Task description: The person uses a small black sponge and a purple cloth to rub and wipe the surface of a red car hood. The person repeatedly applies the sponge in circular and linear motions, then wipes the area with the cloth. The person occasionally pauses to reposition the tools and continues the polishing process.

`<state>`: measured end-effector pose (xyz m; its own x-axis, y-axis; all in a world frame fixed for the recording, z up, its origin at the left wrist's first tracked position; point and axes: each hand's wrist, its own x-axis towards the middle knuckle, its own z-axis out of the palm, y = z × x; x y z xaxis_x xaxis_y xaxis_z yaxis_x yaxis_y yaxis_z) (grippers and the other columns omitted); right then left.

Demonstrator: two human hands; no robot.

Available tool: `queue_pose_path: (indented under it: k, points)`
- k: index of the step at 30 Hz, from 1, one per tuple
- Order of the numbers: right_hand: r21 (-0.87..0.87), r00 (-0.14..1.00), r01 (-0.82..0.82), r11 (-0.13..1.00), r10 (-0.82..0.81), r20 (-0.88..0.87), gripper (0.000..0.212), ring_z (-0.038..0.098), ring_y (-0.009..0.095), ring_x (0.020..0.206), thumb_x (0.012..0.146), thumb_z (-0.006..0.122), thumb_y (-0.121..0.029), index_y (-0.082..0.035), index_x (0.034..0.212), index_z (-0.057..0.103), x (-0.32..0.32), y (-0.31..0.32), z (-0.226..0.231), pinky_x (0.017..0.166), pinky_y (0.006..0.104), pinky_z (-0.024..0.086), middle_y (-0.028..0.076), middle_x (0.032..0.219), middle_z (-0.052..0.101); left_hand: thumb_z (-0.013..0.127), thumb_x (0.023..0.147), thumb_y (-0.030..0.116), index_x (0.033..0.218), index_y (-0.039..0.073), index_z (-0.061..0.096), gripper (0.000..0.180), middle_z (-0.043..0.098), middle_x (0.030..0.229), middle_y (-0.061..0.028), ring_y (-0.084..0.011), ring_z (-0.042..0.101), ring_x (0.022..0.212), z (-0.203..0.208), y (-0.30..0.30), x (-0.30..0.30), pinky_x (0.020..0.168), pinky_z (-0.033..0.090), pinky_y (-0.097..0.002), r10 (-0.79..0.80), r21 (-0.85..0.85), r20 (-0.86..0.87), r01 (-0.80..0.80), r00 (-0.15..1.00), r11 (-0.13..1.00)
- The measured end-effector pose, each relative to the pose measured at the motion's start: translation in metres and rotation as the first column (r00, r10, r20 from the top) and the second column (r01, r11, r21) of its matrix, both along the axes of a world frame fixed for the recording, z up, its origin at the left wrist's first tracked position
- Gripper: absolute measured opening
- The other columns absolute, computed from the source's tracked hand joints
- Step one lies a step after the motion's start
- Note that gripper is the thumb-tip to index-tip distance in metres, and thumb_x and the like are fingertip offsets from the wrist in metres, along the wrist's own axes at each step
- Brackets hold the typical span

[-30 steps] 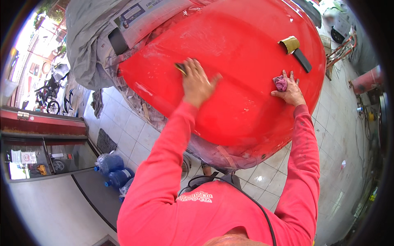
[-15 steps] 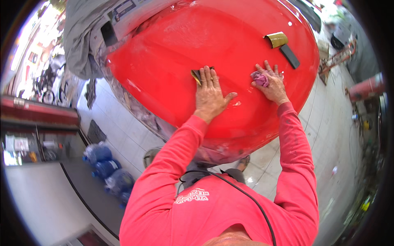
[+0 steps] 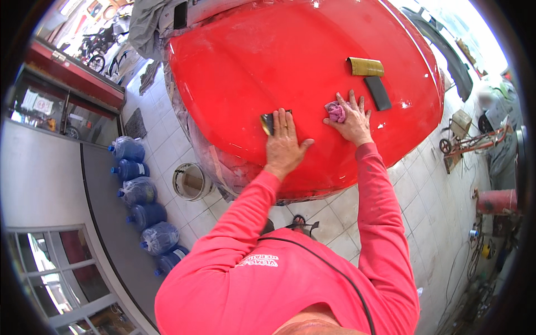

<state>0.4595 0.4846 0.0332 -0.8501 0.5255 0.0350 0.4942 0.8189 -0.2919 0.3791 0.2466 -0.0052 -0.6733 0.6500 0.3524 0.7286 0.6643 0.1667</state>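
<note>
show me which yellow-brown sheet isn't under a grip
The curved sheet next to the dark block on the red panel; the other sheet lies partly under the left grip.

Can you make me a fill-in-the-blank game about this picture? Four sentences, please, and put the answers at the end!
1. The left hand and the right hand are on a shiny panel coloured ____.
2. The crumpled pink cloth is at the person's ____ hand.
3. The folded black-and-yellow sheet is partly under the person's ____ hand.
4. The big plastic bottles are coloured ____.

Missing words: red; right; left; blue.
</note>
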Motion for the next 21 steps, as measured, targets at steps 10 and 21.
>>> queue_pose_path:
  k: [10,21]
  points:
    - [-0.052,1.000,-0.028,0.998,0.028,-0.009,0.111,0.012,0.046,0.165,0.071,0.085,-0.075,-0.031,0.165,0.045,-0.013,-0.016,0.013,0.125,0.0771,0.015,0.012,0.180,0.020,0.037,0.103,0.078,0.157,-0.020,0.034,0.112,0.037,0.164,-0.0380,-0.0478,0.031,0.158,0.008,0.005,-0.104,0.131,0.026,-0.0505,0.316,-0.009,-0.163,-0.322,0.934,0.947]
    - [-0.066,0.999,-0.046,0.997,0.046,0.006,0.112,0.010,0.045,0.165,0.073,0.081,-0.078,-0.032,0.167,0.042,-0.014,-0.017,0.015,0.126,0.0758,0.012,0.010,0.181,0.015,0.038,0.107,0.071,0.151,-0.017,0.045,0.098,0.046,0.156,-0.0407,-0.0521,0.043,0.149,0.059,-0.010,-0.194,0.127,0.035,-0.0525,0.318,-0.043,0.298,-0.320,0.900,0.946]
